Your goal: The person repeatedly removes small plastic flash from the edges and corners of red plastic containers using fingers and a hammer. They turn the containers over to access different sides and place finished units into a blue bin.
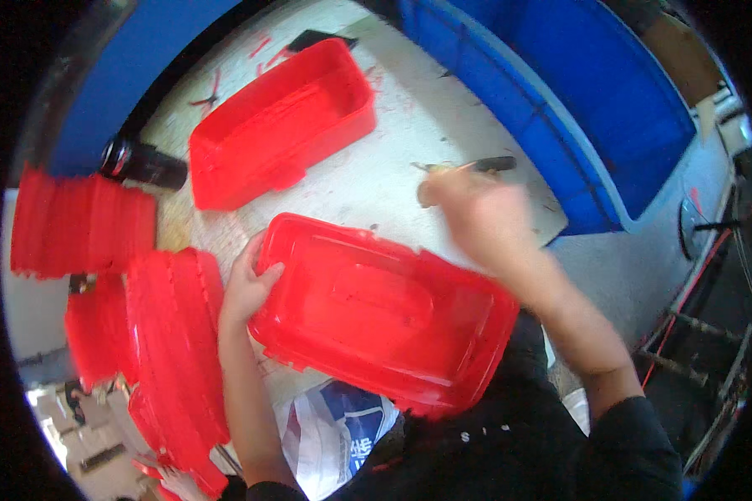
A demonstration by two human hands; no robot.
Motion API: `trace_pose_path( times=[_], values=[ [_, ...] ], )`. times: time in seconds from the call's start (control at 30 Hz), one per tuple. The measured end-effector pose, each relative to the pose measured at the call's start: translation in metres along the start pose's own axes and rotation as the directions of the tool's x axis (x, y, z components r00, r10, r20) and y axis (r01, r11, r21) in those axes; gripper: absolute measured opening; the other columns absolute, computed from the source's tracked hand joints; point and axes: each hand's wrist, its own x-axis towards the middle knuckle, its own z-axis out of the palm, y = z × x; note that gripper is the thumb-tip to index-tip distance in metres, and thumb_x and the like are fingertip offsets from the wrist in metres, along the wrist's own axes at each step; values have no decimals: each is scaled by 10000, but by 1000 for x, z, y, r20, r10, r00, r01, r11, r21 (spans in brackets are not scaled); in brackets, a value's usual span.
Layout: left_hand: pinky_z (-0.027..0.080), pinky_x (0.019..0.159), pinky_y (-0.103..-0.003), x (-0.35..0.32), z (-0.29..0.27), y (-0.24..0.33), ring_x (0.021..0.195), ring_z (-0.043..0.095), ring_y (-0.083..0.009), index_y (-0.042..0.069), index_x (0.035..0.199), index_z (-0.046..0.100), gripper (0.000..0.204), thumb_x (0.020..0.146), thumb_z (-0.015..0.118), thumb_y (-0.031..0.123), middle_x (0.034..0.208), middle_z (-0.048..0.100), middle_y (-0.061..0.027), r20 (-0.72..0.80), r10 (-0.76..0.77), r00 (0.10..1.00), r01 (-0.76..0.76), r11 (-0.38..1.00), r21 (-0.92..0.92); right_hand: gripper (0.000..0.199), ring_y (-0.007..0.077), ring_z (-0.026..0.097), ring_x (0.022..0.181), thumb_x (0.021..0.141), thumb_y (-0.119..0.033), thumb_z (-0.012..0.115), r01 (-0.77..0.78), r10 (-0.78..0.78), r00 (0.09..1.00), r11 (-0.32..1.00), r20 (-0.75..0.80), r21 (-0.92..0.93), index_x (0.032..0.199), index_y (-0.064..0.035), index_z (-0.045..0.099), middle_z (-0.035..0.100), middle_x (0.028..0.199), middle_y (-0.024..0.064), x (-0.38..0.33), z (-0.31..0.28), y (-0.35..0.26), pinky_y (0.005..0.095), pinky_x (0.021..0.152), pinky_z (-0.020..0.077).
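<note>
My left hand grips the left end of a shallow red plastic lid, thumb over the rim. The lid lies tilted in front of my body, its recessed face up. My right hand is off the lid, above its far right side, blurred by motion with the fingers curled in. Just beyond its knuckles shows a slim tool with a dark handle; whether the hand holds it is unclear. Farther back on the table stands an open red plastic box.
Red stacked parts and more red pieces crowd the left. A black cylinder lies near the box. A large blue bin fills the far right. Red scraps dot the white table. Another person's hand shows at lower left.
</note>
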Motion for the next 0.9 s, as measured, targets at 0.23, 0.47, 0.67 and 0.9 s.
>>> trace_pose_path(
  times=[0.23,0.47,0.67,0.9],
  values=[
    [398,1095,-373,-109,35,-19,1305,520,-321,0,1536,259,705,907,574,-33,1451,475,-241,-511,-7,860,185,937,298,201,314,632,1071,928,-205,626,109,-93,985,989,146,-104,1074,-70,658,692,1069,142,53,47,55,470,914,489],
    [351,1137,-426,-160,73,7,1359,449,-395,26,1533,288,703,906,603,61,1465,453,-260,-766,-19,643,601,633,489,210,308,630,1087,931,-202,640,124,-59,928,980,367,-156,1084,-60,661,678,1095,171,44,66,84,451,980,475],
    [370,1128,-441,-80,93,94,1328,501,-351,17,1337,569,435,913,632,90,1374,569,-205,-341,451,825,-60,669,741,194,294,633,978,891,-135,645,144,-143,990,983,18,-115,1059,-47,604,626,1060,158,33,56,89,399,866,500],
    [542,846,-436,46,121,77,978,694,-378,45,1233,643,377,939,666,278,1079,701,-232,-178,235,956,1,602,799,91,84,601,663,998,-112,581,-525,233,836,601,497,602,1031,-38,624,600,728,4,-16,-7,56,269,595,492]
  ],
)
